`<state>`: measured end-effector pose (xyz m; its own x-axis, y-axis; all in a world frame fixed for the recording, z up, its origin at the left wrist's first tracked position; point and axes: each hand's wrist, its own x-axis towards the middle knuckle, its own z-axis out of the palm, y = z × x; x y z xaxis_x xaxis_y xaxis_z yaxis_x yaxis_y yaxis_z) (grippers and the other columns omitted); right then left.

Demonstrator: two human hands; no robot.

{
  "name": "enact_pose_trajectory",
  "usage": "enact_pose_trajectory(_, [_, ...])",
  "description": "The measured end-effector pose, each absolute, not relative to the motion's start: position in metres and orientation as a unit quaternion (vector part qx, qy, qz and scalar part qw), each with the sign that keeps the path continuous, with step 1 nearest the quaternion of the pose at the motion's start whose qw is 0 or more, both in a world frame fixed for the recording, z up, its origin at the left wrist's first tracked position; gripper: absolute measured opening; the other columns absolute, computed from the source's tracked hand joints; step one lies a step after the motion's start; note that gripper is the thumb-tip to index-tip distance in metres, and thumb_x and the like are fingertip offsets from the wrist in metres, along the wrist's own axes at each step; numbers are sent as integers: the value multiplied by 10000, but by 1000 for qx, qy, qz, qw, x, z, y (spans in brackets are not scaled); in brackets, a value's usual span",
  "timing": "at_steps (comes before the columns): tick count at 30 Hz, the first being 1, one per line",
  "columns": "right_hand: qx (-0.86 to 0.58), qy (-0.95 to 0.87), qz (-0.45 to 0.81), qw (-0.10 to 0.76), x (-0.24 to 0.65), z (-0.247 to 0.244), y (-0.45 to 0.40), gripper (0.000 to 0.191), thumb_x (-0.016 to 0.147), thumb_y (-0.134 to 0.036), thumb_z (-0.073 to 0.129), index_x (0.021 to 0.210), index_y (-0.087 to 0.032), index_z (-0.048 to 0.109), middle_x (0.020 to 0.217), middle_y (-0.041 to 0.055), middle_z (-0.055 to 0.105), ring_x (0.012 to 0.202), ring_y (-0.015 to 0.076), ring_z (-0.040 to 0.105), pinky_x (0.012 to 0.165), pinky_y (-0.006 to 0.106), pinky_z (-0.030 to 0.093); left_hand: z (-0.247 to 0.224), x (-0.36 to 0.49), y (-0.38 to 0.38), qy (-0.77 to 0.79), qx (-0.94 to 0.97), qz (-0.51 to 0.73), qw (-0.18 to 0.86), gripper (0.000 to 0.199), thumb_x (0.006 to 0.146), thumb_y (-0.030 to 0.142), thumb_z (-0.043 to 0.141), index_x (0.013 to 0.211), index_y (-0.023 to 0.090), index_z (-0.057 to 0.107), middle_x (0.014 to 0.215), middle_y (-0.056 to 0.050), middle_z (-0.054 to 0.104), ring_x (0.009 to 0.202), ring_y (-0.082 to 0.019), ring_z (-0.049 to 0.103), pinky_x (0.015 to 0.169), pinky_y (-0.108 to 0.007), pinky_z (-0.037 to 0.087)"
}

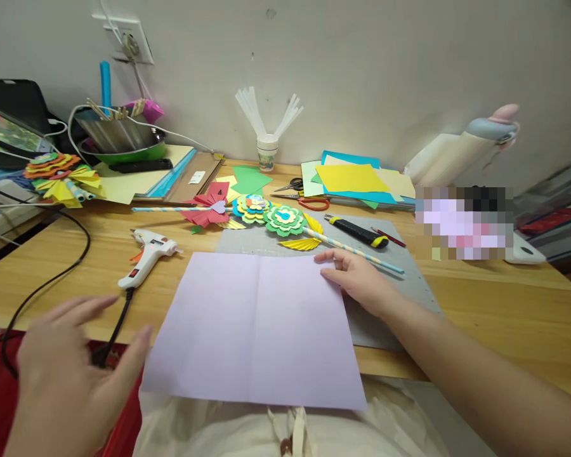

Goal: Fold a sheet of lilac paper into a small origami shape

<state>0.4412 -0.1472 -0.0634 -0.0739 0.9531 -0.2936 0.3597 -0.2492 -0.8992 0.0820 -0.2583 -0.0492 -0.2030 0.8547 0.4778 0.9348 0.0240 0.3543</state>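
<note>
A sheet of light purple paper [223, 324] with a vertical crease down its middle lies in front of me, its near edge reaching past the table edge over my lap. At the sheet's upper right corner, my right hand [356, 276] holds the paper's edge between thumb and fingers. My left hand [71, 368] is off the sheet's left side, slightly blurred, fingers and thumb spread with nothing in them. Beyond that hand lies a white hot glue gun [147, 254]. Behind the sheet are a green paper flower [285, 219] on a striped stem and a red paper flower [209, 209].
A grey cutting mat [385, 304] lies partly under the sheet, with a utility knife [356, 231] on it. Scissors [309, 202], coloured paper [356, 178] and a paper cup [267, 152] of white strips stand behind. A black cord [83, 254] loops at left.
</note>
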Motion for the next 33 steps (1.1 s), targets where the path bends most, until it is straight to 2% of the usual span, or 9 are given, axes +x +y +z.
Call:
enact_pose_trajectory(1, [-613,-543,492,294,440,-64,-147,389,710,-263,651,1096,-230,620,561,-83,470,474,105,454,408,193,305,-45,92,-249,-678,-681,-268,70,440,845,492,528,1224,268,531,1252,-109,547,1252,-351,464,1091,-596,332])
enact_pose_trajectory(4, [-620,-559,471,285,436,-63,-145,495,759,-266,591,1248,-233,525,530,-101,437,435,115,443,396,208,291,-42,130,-217,-563,-815,-138,-15,405,917,400,426,1285,258,520,1336,-98,513,1243,-298,479,1044,-503,415])
enact_pose_trajectory(6, [-631,-570,448,277,435,-62,-143,491,795,-289,549,1279,-232,489,538,-98,455,419,124,451,392,222,297,-47,154,-195,-544,-833,-97,-31,394,916,321,441,1286,230,539,1341,-100,528,1226,-283,493,1026,-457,435])
enact_pose_trajectory(9, [-656,-590,387,270,434,-63,-140,441,821,-300,523,1258,-246,498,538,-95,447,422,136,451,408,238,295,-56,174,-169,-535,-842,-61,-30,358,915,237,442,1242,204,583,1218,-109,594,1108,-269,545,963,-433,467])
enact_pose_trajectory(12, [-675,-613,318,261,434,-65,-136,369,818,-261,530,1186,-247,551,523,-87,443,486,147,459,468,248,294,-60,179,-156,-535,-844,-40,-18,354,939,221,397,1233,214,594,1162,-108,601,1029,-262,547,901,-418,482])
enact_pose_trajectory(17, [-685,-640,269,222,436,-68,-131,292,811,-230,536,1097,-245,590,516,-76,518,540,164,498,527,266,306,-64,178,-151,-547,-837,-25,1,423,955,225,354,1349,261,505,1220,-89,576,1041,-270,507,852,-398,489])
enact_pose_trajectory(22, [-675,-661,256,203,436,-67,-131,299,815,-216,520,1107,-252,573,532,-76,537,567,166,523,540,263,308,-66,179,-150,-555,-832,-11,9,431,956,244,360,1366,301,479,1235,-73,565,1031,-265,498,819,-386,499])
enact_pose_trajectory(33, [-657,-671,273,208,438,-66,-138,288,818,-210,503,1100,-256,545,525,-87,507,504,148,461,536,258,314,-65,180,-150,-558,-830,-16,-6,436,961,251,327,1366,292,482,1241,-85,561,1050,-273,487,823,-405,509])
